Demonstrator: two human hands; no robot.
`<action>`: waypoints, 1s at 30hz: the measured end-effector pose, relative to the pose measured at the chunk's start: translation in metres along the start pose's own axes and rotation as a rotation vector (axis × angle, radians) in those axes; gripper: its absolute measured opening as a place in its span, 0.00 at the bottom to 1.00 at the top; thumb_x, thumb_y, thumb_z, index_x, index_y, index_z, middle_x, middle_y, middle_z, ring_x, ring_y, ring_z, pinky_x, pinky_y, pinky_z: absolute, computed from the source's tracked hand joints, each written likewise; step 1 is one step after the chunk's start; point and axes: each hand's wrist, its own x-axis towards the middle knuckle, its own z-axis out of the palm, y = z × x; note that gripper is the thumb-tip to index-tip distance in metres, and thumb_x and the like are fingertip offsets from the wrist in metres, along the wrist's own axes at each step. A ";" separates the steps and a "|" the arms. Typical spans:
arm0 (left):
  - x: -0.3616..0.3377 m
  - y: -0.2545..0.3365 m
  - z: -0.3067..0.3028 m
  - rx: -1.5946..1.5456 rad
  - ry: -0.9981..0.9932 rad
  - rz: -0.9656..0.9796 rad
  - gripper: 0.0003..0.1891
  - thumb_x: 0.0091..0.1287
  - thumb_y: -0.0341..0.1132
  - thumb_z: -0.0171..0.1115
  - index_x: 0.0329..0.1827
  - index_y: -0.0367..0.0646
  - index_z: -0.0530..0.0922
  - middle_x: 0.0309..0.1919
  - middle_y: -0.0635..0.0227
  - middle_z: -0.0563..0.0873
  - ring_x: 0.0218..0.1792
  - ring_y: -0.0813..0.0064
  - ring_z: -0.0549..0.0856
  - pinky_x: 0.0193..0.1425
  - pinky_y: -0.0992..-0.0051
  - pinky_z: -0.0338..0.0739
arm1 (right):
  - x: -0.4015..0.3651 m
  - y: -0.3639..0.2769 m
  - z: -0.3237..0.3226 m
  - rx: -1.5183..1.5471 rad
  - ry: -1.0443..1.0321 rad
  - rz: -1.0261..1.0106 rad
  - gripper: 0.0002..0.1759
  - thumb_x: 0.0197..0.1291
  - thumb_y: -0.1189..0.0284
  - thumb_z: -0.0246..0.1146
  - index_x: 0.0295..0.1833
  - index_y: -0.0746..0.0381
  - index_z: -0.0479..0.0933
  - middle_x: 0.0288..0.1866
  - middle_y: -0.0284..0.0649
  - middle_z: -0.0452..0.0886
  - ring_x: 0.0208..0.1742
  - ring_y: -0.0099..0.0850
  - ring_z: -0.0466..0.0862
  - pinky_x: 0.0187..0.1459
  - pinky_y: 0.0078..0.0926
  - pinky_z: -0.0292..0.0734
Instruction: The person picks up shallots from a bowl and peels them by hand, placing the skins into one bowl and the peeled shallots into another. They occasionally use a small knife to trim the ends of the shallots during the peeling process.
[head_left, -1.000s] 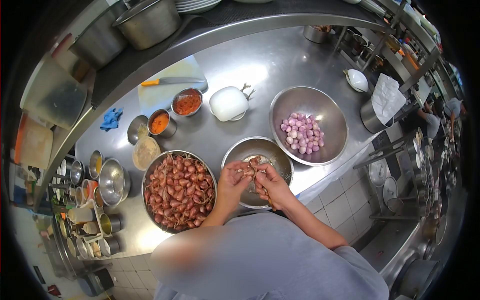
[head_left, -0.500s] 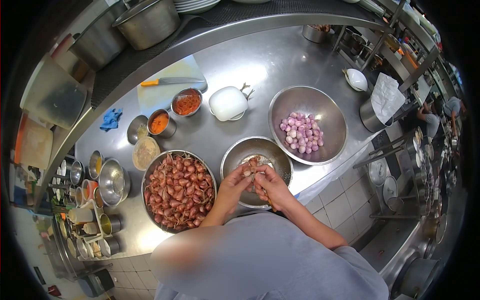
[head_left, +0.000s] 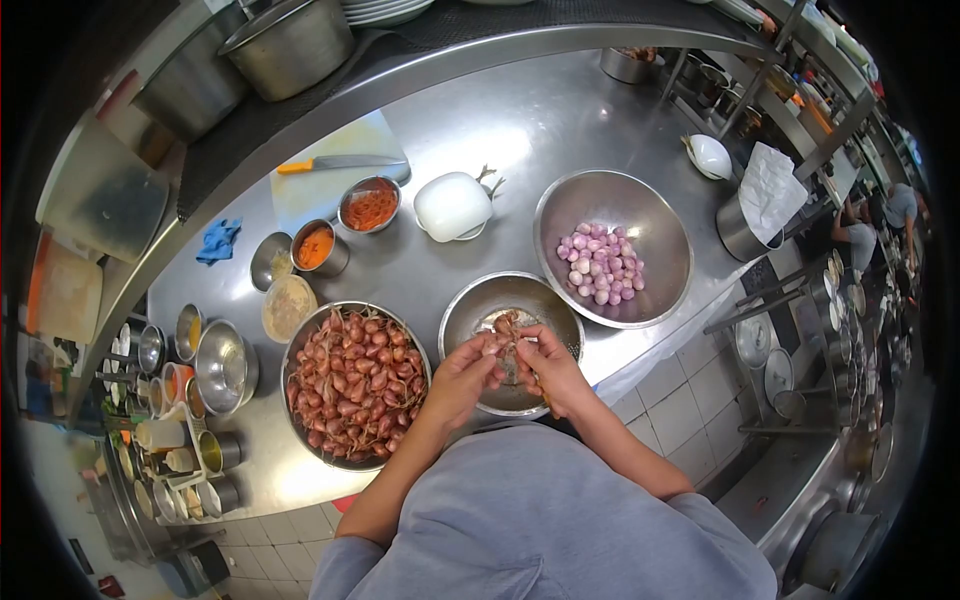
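Left hand [head_left: 464, 372]: thumb and fingers are pinching a brown-skinned shallot [head_left: 507, 324] above the middle bowl [head_left: 463, 312].
Right hand [head_left: 553, 372]: fingertips are pinching that same shallot from the other side.
Middle bowl: sitting underneath, the hands hiding much of its inside from me.
Left bowl [head_left: 350, 465]: brimming with unpeeled shallots [head_left: 352, 380].
Right bowl [head_left: 652, 225]: holding peeled, purplish shallots [head_left: 602, 264].
Small pot [head_left: 337, 264]: containing orange pieces [head_left: 315, 246].

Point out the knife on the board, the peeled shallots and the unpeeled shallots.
Knife [head_left: 343, 161]: head view, on the blade.
Peeled shallots [head_left: 602, 265]: head view, heap's middle.
Unpeeled shallots [head_left: 356, 382]: head view, heap's middle.
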 end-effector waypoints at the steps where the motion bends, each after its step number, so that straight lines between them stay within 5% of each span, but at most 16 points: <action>1: 0.000 0.000 -0.001 0.000 0.000 -0.001 0.19 0.75 0.30 0.58 0.69 0.40 0.74 0.52 0.69 0.83 0.41 0.76 0.82 0.44 0.77 0.75 | 0.000 0.000 0.000 0.001 0.001 0.000 0.12 0.77 0.65 0.57 0.60 0.53 0.71 0.29 0.27 0.68 0.24 0.15 0.65 0.21 0.14 0.56; 4: 0.000 0.001 -0.002 -0.071 0.018 -0.015 0.21 0.76 0.31 0.57 0.70 0.40 0.73 0.53 0.68 0.83 0.41 0.75 0.82 0.43 0.76 0.75 | -0.002 -0.002 -0.002 -0.097 0.028 -0.027 0.20 0.76 0.67 0.58 0.70 0.53 0.68 0.31 0.25 0.70 0.25 0.15 0.66 0.21 0.13 0.56; 7: 0.000 0.002 -0.003 -0.085 0.035 -0.032 0.21 0.76 0.32 0.57 0.71 0.38 0.73 0.53 0.68 0.83 0.41 0.76 0.82 0.42 0.77 0.75 | 0.000 0.007 -0.008 -0.389 0.051 -0.095 0.32 0.75 0.70 0.58 0.81 0.53 0.58 0.42 0.29 0.77 0.32 0.15 0.71 0.30 0.15 0.68; 9: 0.001 -0.001 -0.005 -0.100 0.053 -0.054 0.22 0.76 0.28 0.55 0.73 0.39 0.72 0.50 0.68 0.84 0.40 0.76 0.82 0.43 0.76 0.76 | 0.004 0.014 -0.008 -0.431 -0.096 -0.380 0.37 0.74 0.72 0.59 0.83 0.54 0.53 0.61 0.36 0.79 0.49 0.19 0.78 0.52 0.19 0.76; 10: 0.001 -0.002 -0.007 -0.100 0.054 -0.056 0.22 0.76 0.28 0.55 0.73 0.39 0.72 0.50 0.68 0.84 0.40 0.76 0.82 0.43 0.76 0.76 | 0.001 0.011 -0.007 -0.430 -0.095 -0.379 0.37 0.74 0.72 0.59 0.83 0.54 0.53 0.61 0.36 0.79 0.49 0.19 0.78 0.52 0.19 0.76; 12: 0.001 -0.002 -0.007 -0.056 0.037 -0.054 0.22 0.76 0.28 0.54 0.73 0.39 0.72 0.45 0.69 0.84 0.38 0.78 0.81 0.42 0.78 0.75 | -0.007 0.000 -0.004 -0.468 -0.217 -0.192 0.34 0.74 0.72 0.59 0.82 0.57 0.57 0.74 0.39 0.71 0.68 0.23 0.73 0.70 0.24 0.65; 15: 0.000 0.000 -0.002 0.027 0.113 -0.071 0.23 0.76 0.29 0.53 0.73 0.40 0.72 0.39 0.72 0.83 0.35 0.82 0.79 0.39 0.79 0.75 | -0.010 -0.006 -0.002 -0.468 -0.280 -0.171 0.32 0.74 0.72 0.60 0.80 0.59 0.61 0.77 0.37 0.69 0.73 0.24 0.69 0.72 0.24 0.62; 25: 0.000 -0.009 -0.014 0.094 0.097 -0.052 0.18 0.76 0.32 0.53 0.65 0.41 0.78 0.34 0.75 0.81 0.31 0.84 0.78 0.35 0.84 0.71 | -0.009 -0.001 -0.004 -0.502 -0.272 -0.216 0.28 0.74 0.74 0.59 0.77 0.57 0.66 0.75 0.36 0.71 0.71 0.23 0.70 0.72 0.24 0.64; 27: 0.000 -0.010 -0.021 0.129 -0.009 -0.079 0.15 0.75 0.33 0.53 0.61 0.42 0.79 0.33 0.75 0.81 0.31 0.83 0.78 0.35 0.83 0.71 | -0.008 0.000 -0.002 -0.465 -0.244 -0.302 0.26 0.75 0.73 0.58 0.76 0.56 0.68 0.60 0.37 0.82 0.55 0.22 0.80 0.56 0.20 0.76; 28: -0.001 -0.008 -0.019 0.128 -0.008 -0.078 0.15 0.75 0.33 0.53 0.61 0.42 0.79 0.33 0.75 0.81 0.31 0.83 0.78 0.35 0.83 0.71 | -0.010 -0.004 -0.001 -0.466 -0.246 -0.301 0.26 0.75 0.73 0.58 0.76 0.56 0.68 0.60 0.37 0.82 0.55 0.22 0.80 0.56 0.20 0.76; 30: -0.004 0.000 -0.011 0.075 0.014 -0.128 0.13 0.75 0.34 0.54 0.58 0.41 0.80 0.35 0.72 0.81 0.33 0.82 0.79 0.35 0.82 0.72 | -0.018 -0.016 0.000 -0.238 -0.204 0.080 0.24 0.77 0.71 0.56 0.76 0.55 0.69 0.36 0.32 0.78 0.31 0.18 0.74 0.31 0.15 0.71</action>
